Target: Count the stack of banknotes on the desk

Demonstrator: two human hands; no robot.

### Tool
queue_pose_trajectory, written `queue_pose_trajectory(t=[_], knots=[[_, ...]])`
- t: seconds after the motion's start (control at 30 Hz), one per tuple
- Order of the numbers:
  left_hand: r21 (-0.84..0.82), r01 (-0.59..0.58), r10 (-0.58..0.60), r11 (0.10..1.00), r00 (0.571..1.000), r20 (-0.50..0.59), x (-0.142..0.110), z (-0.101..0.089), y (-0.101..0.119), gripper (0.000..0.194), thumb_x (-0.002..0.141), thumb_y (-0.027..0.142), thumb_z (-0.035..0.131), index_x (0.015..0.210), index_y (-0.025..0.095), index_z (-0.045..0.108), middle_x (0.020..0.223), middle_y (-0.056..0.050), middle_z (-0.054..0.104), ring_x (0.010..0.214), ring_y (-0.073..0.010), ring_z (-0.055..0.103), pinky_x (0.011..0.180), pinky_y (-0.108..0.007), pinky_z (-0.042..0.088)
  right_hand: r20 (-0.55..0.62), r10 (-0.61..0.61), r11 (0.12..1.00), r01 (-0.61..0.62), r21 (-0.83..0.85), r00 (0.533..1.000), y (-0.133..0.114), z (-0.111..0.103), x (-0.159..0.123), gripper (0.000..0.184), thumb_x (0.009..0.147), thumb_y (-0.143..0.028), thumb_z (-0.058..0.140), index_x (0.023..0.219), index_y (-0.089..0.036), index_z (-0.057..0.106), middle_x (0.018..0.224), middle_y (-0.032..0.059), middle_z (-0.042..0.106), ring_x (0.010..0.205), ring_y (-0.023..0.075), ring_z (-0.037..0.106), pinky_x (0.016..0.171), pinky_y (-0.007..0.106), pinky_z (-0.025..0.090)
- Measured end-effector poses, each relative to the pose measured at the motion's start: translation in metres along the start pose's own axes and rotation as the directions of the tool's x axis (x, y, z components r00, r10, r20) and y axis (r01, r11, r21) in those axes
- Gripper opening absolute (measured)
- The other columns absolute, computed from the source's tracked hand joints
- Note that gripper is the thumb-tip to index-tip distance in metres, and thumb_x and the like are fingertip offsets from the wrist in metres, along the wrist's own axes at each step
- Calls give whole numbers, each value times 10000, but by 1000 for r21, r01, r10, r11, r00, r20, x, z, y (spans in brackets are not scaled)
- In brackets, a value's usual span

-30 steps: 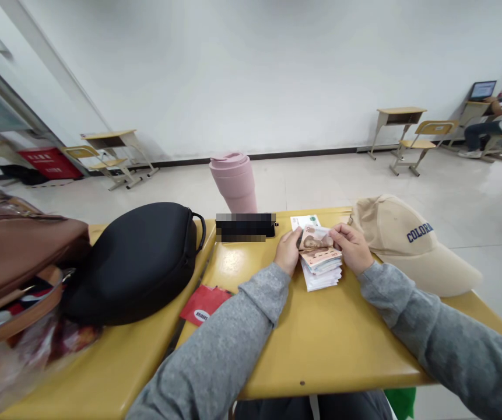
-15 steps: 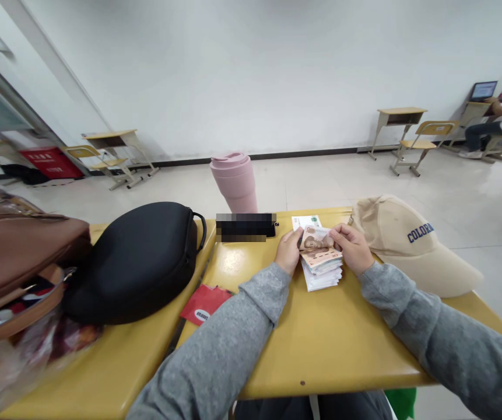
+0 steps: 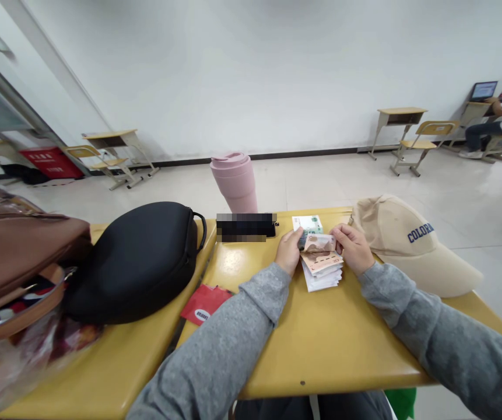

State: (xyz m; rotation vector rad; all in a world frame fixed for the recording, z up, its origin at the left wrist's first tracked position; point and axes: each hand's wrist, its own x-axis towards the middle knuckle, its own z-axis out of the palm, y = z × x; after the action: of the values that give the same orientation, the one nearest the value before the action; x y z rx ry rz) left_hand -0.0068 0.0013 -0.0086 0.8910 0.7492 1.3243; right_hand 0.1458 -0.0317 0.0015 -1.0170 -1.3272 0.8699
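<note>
A stack of banknotes point(image 3: 322, 269) lies on the yellow desk point(image 3: 329, 344) in front of me. My left hand point(image 3: 288, 251) pinches the left side of the stack. My right hand point(image 3: 353, 247) grips the right side and bends the top reddish note point(image 3: 318, 242) up and back. Just beyond the stack a green note point(image 3: 308, 223) lies flat on the desk. Both arms wear grey sleeves.
A pink tumbler point(image 3: 234, 182) and a dark blurred object point(image 3: 245, 227) stand behind the notes. A beige cap point(image 3: 408, 239) lies at the right. A black case point(image 3: 134, 261), a brown bag point(image 3: 12, 262) and a red packet point(image 3: 203, 304) are at the left. A person sits at a laptop far right.
The top reddish note has been folded further back, showing more of the green note behind it. Both hands have stayed in place on the stack.
</note>
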Motion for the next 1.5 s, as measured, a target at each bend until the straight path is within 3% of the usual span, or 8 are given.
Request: queue_pose_trajectory(t=[0.23,0.47,0.63,0.83,0.93,1.1,1.5], knots=[[8,-34,34,999,999,-7,0,0,1,365,625,457,712,772,125,674,774,-62,696,754,-195,634,788,-332,454,34,31,998,-33,45,999,-4,1,-2,423,808,-562,490,639,-182,564,468,-5,521,408,94,388,417,247,291],[6,-34,34,999,999,-7,-2,2,2,349,632,453,706,762,131,673,784,-68,705,766,-202,640,794,-340,463,69,37,999,-39,25,997,-3,1,-2,381,771,-527,571,619,-180,532,447,-21,503,399,78,340,411,241,248],[1,-23,23,1000,1000,15,-3,3,3,371,614,468,716,755,128,666,754,-67,700,748,-206,646,788,-345,462,25,78,996,-79,43,997,3,1,1,354,658,-467,709,650,-187,492,477,-60,453,436,76,357,433,233,261],[62,-21,14,998,994,110,-3,1,2,364,623,436,719,828,138,678,798,-67,707,785,-207,644,806,-347,462,-92,149,981,-135,141,985,8,1,7,417,550,-415,783,787,-187,525,634,-35,541,546,95,478,511,235,374],[104,-34,17,994,987,162,-4,1,0,378,641,426,709,881,135,681,820,-72,708,776,-206,643,799,-351,468,-56,184,970,-173,171,981,7,1,8,408,585,-450,750,820,-179,555,630,-35,544,509,79,446,468,223,340],[155,-57,23,986,977,213,-5,1,-2,356,678,426,679,893,142,686,846,-70,709,800,-204,640,785,-332,467,-17,120,983,-116,140,993,7,0,7,329,656,-461,701,735,-173,564,555,-50,481,468,63,363,439,222,265],[175,-77,43,981,981,190,-8,3,1,374,690,441,665,885,122,683,852,-74,709,826,-205,637,808,-331,460,-11,83,989,-81,122,996,6,-1,5,342,698,-471,668,663,-178,497,511,-62,419,455,64,328,439,226,223]])
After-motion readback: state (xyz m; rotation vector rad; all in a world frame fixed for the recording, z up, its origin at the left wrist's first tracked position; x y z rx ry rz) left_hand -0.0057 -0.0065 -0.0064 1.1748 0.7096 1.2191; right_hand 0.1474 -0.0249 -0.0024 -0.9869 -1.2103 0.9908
